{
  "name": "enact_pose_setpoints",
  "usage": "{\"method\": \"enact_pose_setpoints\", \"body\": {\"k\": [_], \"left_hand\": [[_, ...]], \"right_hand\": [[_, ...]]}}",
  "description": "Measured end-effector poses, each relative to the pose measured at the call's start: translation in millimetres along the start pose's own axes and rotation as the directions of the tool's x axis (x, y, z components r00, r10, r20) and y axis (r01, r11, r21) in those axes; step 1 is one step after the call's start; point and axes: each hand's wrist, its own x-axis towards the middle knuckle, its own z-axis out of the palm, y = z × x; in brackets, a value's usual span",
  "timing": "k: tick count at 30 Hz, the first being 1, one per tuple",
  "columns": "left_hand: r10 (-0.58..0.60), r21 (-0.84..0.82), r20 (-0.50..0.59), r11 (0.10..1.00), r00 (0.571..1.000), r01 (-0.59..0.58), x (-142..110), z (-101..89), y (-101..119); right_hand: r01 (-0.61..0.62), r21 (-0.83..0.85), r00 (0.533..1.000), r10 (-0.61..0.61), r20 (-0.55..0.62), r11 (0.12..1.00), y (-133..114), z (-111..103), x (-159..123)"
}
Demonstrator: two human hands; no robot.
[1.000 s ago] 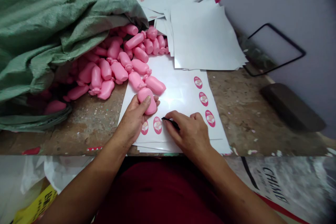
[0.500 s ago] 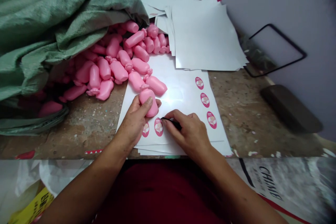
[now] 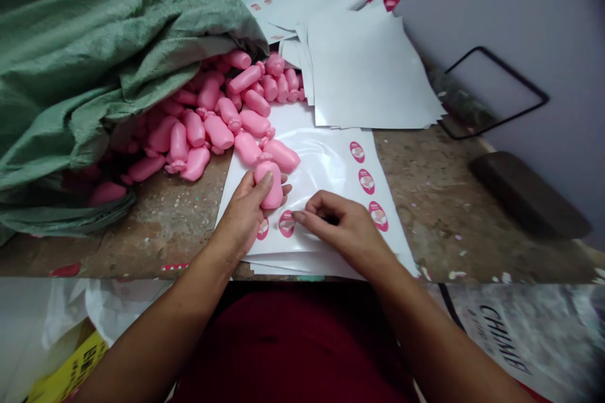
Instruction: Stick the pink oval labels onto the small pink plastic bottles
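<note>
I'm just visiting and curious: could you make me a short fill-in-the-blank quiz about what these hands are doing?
The left hand grips a ____ plastic bottle. The right hand reaches toward a sticker shaped like an ____. More bottles lie heaped beside a rumpled ____ woven sack.

Missing words: pink; oval; green.

A crumpled green woven sack [image 3: 80, 56] beyond the left hand [image 3: 241, 214], a stained concrete worktop [image 3: 435, 201] right of the right hand [image 3: 345, 227], a pale lilac panel [image 3: 534, 19] with a black wire frame [image 3: 520, 73] and a dark block [image 3: 529, 187] farther right, a printed woven bag [image 3: 515, 340] below the right hand
</note>
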Motion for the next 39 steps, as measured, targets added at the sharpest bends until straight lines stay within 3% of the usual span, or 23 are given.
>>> {"method": "enact_pose_setpoints", "body": {"k": [2, 4, 11, 18, 34, 37, 39], "left_hand": [[0.020, 0.030, 0.001, 0.999, 1.000, -0.020, -2.2, 1.1, 0.4], [0.036, 0.069, 0.010, 0.997, 0.999, -0.037, -9.1, 3.5, 2.1], [-0.105, -0.027, 0.174, 0.993, 0.979, 0.111, -48.8, 15.9, 8.8], [-0.178, -0.003, 0.174, 0.984, 0.969, 0.181, -60.7, 22.9, 8.3], [-0.116, 0.083, 0.168, 0.991, 0.979, 0.103, -63.6, 16.9, -0.8], [-0.136, 0.130, 0.161, 0.985, 0.978, 0.115, -64.2, 18.3, 0.2], [-0.160, 0.113, 0.170, 0.983, 0.972, 0.142, -65.1, 19.0, 1.6]], "right_hand": [[-0.039, 0.235, 0.999, 0.031, 0.036, 0.971, -5.4, -8.4, -2.1], [-0.037, 0.327, 0.999, 0.029, 0.029, 0.944, -10.2, -14.0, -4.7], [0.022, 0.346, 1.000, -0.022, -0.004, 0.938, -15.9, -16.6, -12.7], [0.008, 0.399, 0.999, -0.025, 0.038, 0.917, -15.8, -16.8, -17.9], [-0.006, 0.237, 1.000, 0.005, 0.005, 0.972, -11.7, -14.5, -18.9], [0.022, 0.148, 0.999, -0.018, -0.030, 0.989, -12.3, -13.7, -20.3], [0.097, 0.010, 0.990, -0.095, -0.102, 0.995, -11.2, -13.0, -21.3]]}}
